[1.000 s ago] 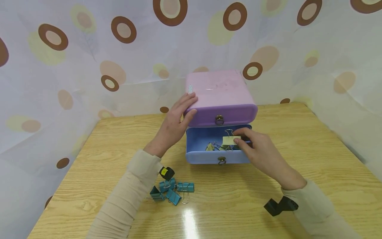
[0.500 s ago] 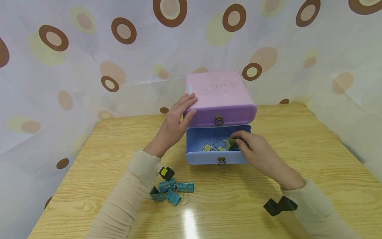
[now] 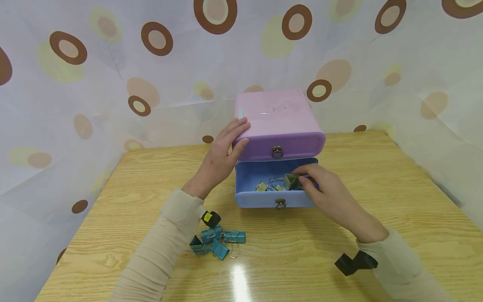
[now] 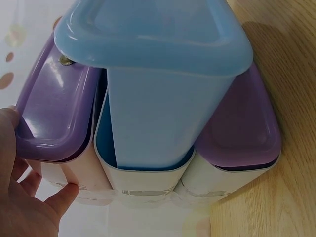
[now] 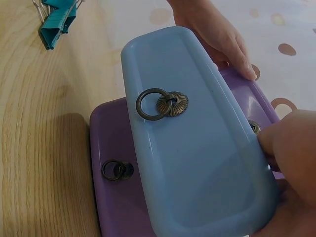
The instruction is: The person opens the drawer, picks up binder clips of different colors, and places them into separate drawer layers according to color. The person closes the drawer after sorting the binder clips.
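A small drawer unit (image 3: 277, 110) stands at the back of the table, its blue middle drawer (image 3: 250, 174) pulled out. Inside that drawer my right hand (image 3: 332, 191) pinches a yellow-green binder clip (image 3: 291, 182) between thumb and fingers. Other yellowish binder clips (image 3: 261, 186) lie on the drawer's floor nearby. My left hand (image 3: 220, 157) rests on the unit's top left front corner, fingers extended over the pink top and thumb at the purple upper drawer (image 3: 258, 147). In the right wrist view, the blue drawer front (image 5: 197, 153) hides the clip and my fingertips.
Several teal binder clips (image 3: 219, 248) lie in a cluster on the wooden table (image 3: 286, 260), near my left forearm. A purple lower drawer (image 5: 111, 143) sits beneath the blue one. Behind the unit hangs a white sheet (image 3: 226, 63) with a circle pattern.
My right hand has lowered the yellow-green binder clip deeper into the blue drawer and turned it, so its triangular end shows. My left hand has stayed on the unit.
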Demonstrator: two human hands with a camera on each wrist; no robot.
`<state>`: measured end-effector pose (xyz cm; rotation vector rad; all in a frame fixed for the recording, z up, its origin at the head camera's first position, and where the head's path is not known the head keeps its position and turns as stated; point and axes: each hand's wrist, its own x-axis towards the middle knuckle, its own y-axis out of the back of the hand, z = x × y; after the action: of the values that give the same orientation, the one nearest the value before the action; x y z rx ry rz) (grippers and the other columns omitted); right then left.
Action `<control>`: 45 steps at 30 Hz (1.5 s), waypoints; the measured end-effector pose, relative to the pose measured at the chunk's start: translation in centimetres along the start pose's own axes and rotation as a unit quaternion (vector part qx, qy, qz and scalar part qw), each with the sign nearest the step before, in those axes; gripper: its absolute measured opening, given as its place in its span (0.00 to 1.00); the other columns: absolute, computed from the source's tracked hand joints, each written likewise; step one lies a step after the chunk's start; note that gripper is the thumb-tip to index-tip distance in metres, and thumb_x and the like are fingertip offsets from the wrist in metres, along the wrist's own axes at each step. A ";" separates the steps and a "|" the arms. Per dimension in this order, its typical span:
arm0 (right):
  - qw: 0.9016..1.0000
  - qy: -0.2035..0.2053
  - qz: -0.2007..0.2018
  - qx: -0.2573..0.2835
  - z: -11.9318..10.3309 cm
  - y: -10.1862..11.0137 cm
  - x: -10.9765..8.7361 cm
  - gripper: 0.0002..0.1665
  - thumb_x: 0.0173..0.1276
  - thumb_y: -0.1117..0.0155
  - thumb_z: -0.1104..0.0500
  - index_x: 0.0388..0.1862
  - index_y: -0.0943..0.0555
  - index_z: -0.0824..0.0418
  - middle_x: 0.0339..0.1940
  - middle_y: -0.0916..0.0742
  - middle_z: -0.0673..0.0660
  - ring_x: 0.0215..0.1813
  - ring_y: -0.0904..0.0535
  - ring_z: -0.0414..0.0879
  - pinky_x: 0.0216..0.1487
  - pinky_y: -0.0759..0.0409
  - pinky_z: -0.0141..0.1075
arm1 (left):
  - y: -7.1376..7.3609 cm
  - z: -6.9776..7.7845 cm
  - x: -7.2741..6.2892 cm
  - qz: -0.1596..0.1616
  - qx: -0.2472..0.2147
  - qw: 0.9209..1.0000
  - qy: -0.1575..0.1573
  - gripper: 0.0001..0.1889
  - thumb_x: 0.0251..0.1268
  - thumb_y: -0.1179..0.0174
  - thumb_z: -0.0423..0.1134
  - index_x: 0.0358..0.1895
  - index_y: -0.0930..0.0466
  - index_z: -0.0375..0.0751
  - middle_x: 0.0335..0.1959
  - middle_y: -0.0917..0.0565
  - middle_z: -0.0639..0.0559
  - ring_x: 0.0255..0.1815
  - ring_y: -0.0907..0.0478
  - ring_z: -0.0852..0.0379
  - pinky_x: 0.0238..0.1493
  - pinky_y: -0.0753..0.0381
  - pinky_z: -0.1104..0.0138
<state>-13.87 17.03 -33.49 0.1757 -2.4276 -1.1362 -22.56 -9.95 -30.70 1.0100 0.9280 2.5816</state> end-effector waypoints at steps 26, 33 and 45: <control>0.998 0.043 0.054 0.009 2.1 1.4 -2.6 0.27 0.65 0.31 0.63 0.62 0.25 0.66 0.63 0.23 0.62 0.65 0.27 0.56 0.60 0.25 0.43 | 0.1 -0.2 -1.2 -0.038 -0.102 0.989 0.096 0.38 0.77 0.50 0.51 0.81 0.59 0.48 0.81 0.50 0.52 0.79 0.44 0.50 0.68 0.24 0.55; 0.997 -0.028 -0.008 0.071 2.5 1.8 -2.3 0.41 0.69 0.34 0.57 0.74 0.40 0.69 0.73 0.31 0.68 0.71 0.33 0.65 0.67 0.31 0.62 | -0.1 -0.8 -3.6 -0.124 -0.157 0.971 0.134 0.43 0.73 0.42 0.47 0.81 0.62 0.59 0.80 0.47 0.60 0.80 0.45 0.55 0.69 0.26 0.49; 0.993 -0.058 -0.040 0.098 3.0 2.0 -1.4 0.49 0.69 0.33 0.54 0.80 0.49 0.63 0.79 0.40 0.65 0.76 0.42 0.66 0.71 0.37 0.65 | -0.6 -1.5 -5.1 -0.169 -0.094 0.974 0.117 0.57 0.52 0.27 0.56 0.76 0.63 0.81 0.80 0.49 0.68 0.80 0.48 0.60 0.70 0.31 0.42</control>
<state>-13.88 20.82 -34.16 0.2765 -2.6565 -0.9643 -19.77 -12.26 -34.67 0.4584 0.8045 2.4688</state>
